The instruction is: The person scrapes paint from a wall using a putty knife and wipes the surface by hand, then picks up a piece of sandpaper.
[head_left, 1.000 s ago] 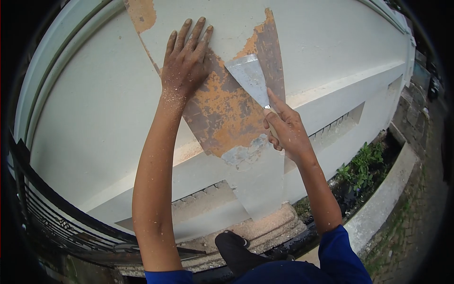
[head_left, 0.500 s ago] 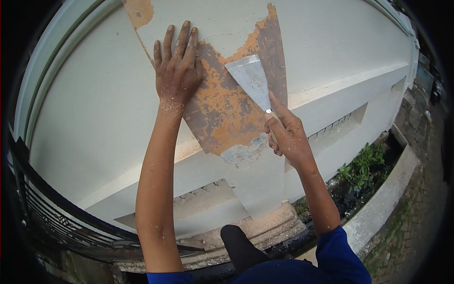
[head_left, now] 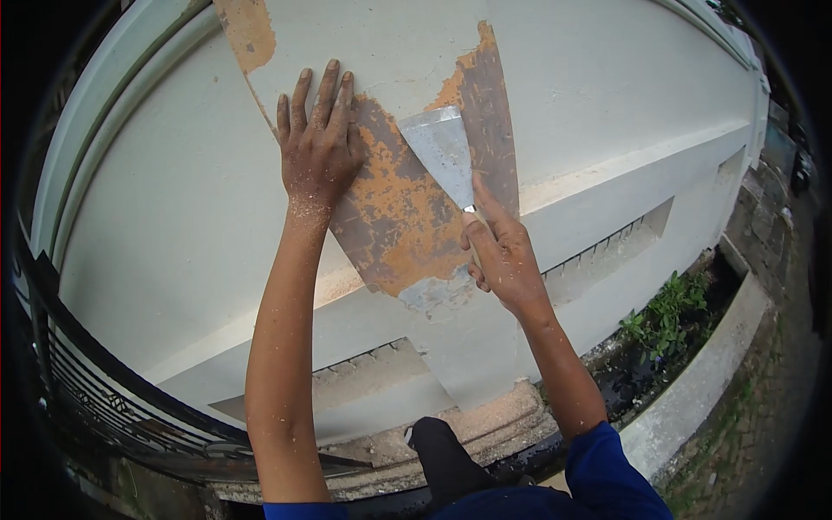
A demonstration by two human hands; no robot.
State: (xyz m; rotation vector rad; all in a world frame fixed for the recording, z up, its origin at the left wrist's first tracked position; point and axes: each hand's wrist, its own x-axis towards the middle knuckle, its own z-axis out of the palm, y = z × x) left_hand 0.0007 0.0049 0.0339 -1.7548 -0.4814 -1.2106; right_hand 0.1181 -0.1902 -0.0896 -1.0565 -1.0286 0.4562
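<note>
left hand: fingers outstretched against wall | right hand: fingers gripping scraper | its blade over peeled patch

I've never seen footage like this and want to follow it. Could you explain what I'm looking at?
There is no machine here: the left grip and the right grip are simply a person's bare hands. The view comes from a camera worn on that person's head, looking forward and down, so both arms reach away from you. Ahead is a pale wall with a bare brown and orange patch. The left grip, fingers extended, appears to rest against the wall beside the patch. The right grip holds a scraper, its wide blade pointing up over the patch; whether it touches is hard to tell.
</note>
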